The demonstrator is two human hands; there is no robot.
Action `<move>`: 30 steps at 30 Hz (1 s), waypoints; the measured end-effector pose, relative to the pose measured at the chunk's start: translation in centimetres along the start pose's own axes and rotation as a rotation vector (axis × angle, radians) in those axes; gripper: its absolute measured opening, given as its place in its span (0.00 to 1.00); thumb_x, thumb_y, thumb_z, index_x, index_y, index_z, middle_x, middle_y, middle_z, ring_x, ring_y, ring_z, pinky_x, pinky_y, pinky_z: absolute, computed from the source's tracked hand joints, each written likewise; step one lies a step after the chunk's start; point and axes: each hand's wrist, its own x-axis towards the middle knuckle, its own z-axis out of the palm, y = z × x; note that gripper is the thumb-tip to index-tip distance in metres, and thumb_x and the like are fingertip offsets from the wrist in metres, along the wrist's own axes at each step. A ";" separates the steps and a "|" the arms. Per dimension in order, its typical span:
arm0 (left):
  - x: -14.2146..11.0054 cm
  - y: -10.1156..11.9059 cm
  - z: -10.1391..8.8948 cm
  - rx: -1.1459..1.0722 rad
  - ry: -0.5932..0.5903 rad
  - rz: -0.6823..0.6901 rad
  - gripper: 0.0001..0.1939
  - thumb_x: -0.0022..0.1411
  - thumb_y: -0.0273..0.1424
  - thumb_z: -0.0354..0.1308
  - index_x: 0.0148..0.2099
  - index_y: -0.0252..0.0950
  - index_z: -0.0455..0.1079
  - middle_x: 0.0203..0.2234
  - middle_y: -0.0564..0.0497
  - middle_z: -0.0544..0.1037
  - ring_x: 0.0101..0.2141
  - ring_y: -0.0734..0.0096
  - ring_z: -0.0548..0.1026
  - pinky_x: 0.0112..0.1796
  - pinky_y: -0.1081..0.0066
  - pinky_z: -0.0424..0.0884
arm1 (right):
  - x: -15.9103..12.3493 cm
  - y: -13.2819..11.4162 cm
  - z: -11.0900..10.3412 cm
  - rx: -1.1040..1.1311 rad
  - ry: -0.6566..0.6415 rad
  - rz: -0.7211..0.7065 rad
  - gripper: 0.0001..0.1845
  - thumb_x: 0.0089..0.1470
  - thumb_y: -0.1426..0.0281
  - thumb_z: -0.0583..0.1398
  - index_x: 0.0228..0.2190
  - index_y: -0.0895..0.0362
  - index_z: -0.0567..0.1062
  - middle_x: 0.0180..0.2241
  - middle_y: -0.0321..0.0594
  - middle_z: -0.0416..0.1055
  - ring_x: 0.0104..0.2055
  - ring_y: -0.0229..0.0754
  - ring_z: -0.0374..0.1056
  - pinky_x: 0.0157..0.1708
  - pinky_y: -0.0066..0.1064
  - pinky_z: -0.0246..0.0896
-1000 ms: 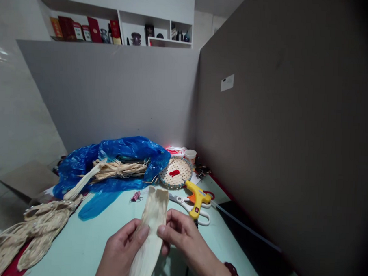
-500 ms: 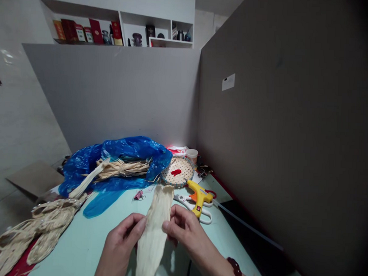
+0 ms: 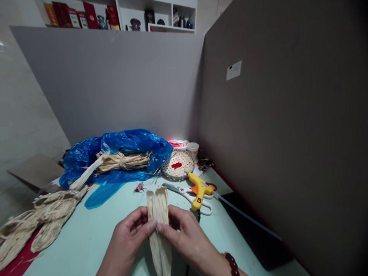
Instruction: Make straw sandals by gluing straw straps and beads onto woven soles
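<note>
Husk (image 3: 159,218): pale, dry, ribbed, folded narrow lengthwise.
Axis: long, tip pointed away beyond the fingertips.
Left hand (image 3: 126,243): husk pinched.
Right hand (image 3: 187,240): husk pinched.

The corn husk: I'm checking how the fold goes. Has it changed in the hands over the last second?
Yes. The corn husk, flat and wide before, is now folded narrower lengthwise between left hand and right hand, its tip remaining near the scissors.

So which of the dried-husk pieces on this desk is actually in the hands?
The single pale husk strip, pinched between both hands, left hand and right hand. The bundle on the blue bag and the braided pile at left lie untouched.
</note>
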 end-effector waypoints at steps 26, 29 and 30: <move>-0.6 0.5 1.0 -0.083 0.089 -0.088 0.16 0.48 0.40 0.72 0.32 0.36 0.73 0.22 0.59 0.65 0.24 0.80 0.62 0.25 0.82 0.61 | 0.5 1.4 0.2 0.204 -0.131 0.048 0.20 0.62 0.57 0.55 0.25 0.58 0.67 0.23 0.32 0.59 0.26 0.35 0.52 0.27 0.29 0.45; -0.8 0.7 1.2 -0.050 0.135 -0.099 0.20 0.47 0.44 0.72 0.34 0.36 0.73 0.23 0.58 0.66 0.24 0.81 0.61 0.24 0.83 0.59 | 0.3 1.1 0.3 0.158 -0.122 0.029 0.18 0.62 0.57 0.55 0.28 0.58 0.69 0.25 0.32 0.58 0.27 0.36 0.51 0.27 0.28 0.46; -0.8 0.8 1.2 -0.050 0.138 -0.098 0.21 0.47 0.45 0.71 0.34 0.35 0.72 0.22 0.59 0.64 0.22 0.82 0.59 0.23 0.84 0.57 | 0.2 1.0 0.2 0.144 -0.115 0.022 0.18 0.62 0.57 0.56 0.28 0.58 0.68 0.25 0.32 0.57 0.28 0.36 0.51 0.28 0.28 0.46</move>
